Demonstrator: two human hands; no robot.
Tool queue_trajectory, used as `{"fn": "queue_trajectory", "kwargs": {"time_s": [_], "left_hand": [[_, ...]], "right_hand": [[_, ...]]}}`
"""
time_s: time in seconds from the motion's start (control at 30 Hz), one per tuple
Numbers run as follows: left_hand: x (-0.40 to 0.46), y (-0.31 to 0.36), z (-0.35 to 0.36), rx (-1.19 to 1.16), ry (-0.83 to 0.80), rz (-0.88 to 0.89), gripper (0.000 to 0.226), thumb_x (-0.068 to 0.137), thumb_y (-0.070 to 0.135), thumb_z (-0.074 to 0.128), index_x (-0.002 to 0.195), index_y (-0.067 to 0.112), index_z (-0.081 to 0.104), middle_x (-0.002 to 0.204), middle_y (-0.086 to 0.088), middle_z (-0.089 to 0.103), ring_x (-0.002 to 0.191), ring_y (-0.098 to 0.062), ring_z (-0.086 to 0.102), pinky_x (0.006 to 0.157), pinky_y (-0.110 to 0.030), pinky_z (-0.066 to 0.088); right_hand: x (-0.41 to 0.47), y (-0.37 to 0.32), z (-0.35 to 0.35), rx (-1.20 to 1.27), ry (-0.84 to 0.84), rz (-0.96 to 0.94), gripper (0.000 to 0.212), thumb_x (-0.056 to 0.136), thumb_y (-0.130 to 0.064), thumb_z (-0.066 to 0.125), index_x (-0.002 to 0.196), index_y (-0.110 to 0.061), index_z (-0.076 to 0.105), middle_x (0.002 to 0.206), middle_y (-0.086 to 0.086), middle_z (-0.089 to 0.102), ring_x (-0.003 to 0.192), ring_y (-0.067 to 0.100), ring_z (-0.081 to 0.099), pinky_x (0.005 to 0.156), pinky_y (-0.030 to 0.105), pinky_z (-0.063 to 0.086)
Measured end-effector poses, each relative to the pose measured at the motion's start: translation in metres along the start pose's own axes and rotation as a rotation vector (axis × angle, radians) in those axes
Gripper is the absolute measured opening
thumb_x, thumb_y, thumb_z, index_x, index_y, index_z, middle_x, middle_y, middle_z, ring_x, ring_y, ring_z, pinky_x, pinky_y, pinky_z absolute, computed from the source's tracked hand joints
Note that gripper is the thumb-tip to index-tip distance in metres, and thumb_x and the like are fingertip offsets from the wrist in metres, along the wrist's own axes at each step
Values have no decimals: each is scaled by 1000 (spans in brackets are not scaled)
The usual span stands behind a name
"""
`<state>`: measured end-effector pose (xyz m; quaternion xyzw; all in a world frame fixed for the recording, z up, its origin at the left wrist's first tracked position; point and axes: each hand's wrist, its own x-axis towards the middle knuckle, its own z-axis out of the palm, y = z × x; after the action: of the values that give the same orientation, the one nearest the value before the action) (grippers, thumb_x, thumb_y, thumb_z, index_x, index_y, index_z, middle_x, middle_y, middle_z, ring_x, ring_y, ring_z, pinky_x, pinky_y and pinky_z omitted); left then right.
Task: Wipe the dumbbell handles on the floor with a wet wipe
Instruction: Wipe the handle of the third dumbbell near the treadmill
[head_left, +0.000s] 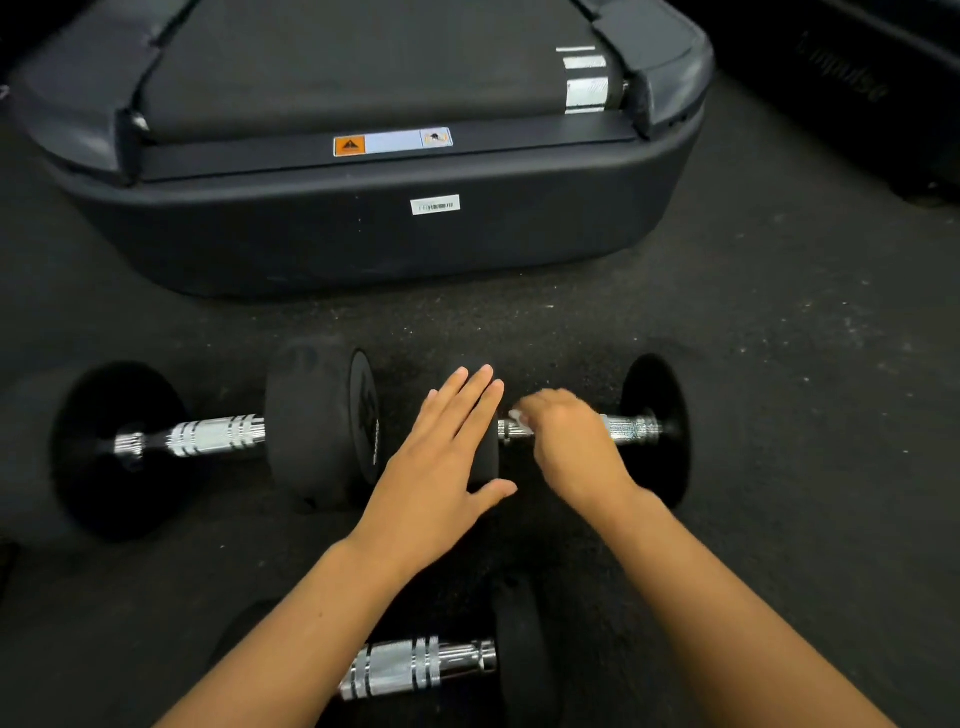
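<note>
A white wet wipe (517, 417) is pinched in the curled grip of the right hand (571, 441) and is pressed against the chrome handle (626, 430) of the right dumbbell (655, 428), close to that handle's left end; only a small corner of the wipe can be seen past the fingers, and the hand is slightly blurred. The left hand (441, 467) is laid flat, fingers straight and together, on the black left weight head (485, 457) of the same dumbbell, so nothing is gripped by it. Just beside that head, to the left, a second dumbbell (208, 436) is laid in line with the first, its ringed chrome handle bare. A third dumbbell (415, 667) is seen nearer the person, partly hidden under the left forearm. All three are resting on the dark speckled rubber floor (779, 364). Beyond them the rear end of a black treadmill (363, 234) is seen, marked with an orange warning sticker (349, 146) and a white barcode label (435, 206)
</note>
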<state>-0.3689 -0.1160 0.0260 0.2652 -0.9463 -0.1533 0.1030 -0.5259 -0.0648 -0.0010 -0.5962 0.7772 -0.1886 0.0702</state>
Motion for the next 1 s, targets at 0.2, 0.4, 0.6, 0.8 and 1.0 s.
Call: {"fn": "queue_trajectory", "kwargs": {"time_s": [0.2, 0.4, 0.6, 0.8, 1.0], "left_hand": [[2, 0, -2, -15, -7, -7, 90, 83, 46, 60, 143, 28, -3, 153, 15, -9, 138, 1, -19, 110, -18, -15], [3, 1, -2, -52, 6, -24, 89, 82, 44, 63, 144, 29, 1, 154, 16, -5, 138, 2, -16, 112, -21, -11], [-1, 2, 1, -73, 10, -21, 90, 81, 43, 65, 143, 31, 1, 153, 17, -6, 138, 3, -17, 110, -16, -15], [-1, 2, 0, -84, 9, -24, 90, 80, 42, 65, 142, 32, 1, 152, 18, -6, 138, 3, -17, 110, -17, -13], [1, 1, -1, -86, 20, -27, 91, 79, 41, 67, 143, 30, 4, 151, 18, -4, 139, 1, -14, 110, -18, -13]], "right_hand": [[-4, -3, -3, 60, -11, -86, 39, 73, 11, 55, 109, -3, 65, 103, 12, 66, 96, 29, 59, 82, 33, 43], [9, -5, 4, -13, -35, -63, 22, 78, 2, 54, 92, -11, 65, 90, 5, 66, 88, 26, 60, 75, 30, 30], [12, 2, -9, -31, -98, -37, 17, 91, -10, 47, 85, -15, 62, 90, 2, 66, 89, 22, 59, 86, 35, 34], [9, 2, -12, -9, -121, 20, 20, 88, -5, 45, 79, -22, 52, 77, -4, 54, 89, 24, 56, 75, 30, 20], [29, -5, -11, -82, -248, 30, 28, 90, -7, 40, 106, -14, 62, 96, 4, 65, 99, 27, 55, 78, 34, 22]]}}
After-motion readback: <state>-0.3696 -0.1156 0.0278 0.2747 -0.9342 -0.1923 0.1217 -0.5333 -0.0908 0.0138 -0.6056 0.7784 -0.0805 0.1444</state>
